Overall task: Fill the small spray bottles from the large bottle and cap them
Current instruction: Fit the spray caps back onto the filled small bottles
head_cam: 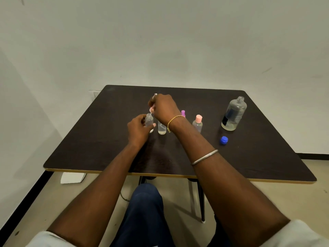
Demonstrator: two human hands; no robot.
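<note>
My left hand [138, 128] grips a small clear spray bottle [149, 120] that stands upright on the dark table [89, 139]. My right hand [164, 108] holds a pink spray cap [151, 110] just above that bottle's open neck, its thin tube pointing down into it. A second small bottle [162, 128] with liquid stands right beside it, partly behind my right wrist. A purple-capped bottle [183, 113] peeks out behind the wrist. Further right stands a small bottle with a pink cap [197, 123]. The large clear bottle [234, 114] stands uncapped at the right, with little liquid left.
A blue cap [224, 140] lies on the table in front of the large bottle. The table stands close to a white wall. A white block [72, 177] lies on the floor under the table's left corner. My knee [146, 198] shows below the table's front edge.
</note>
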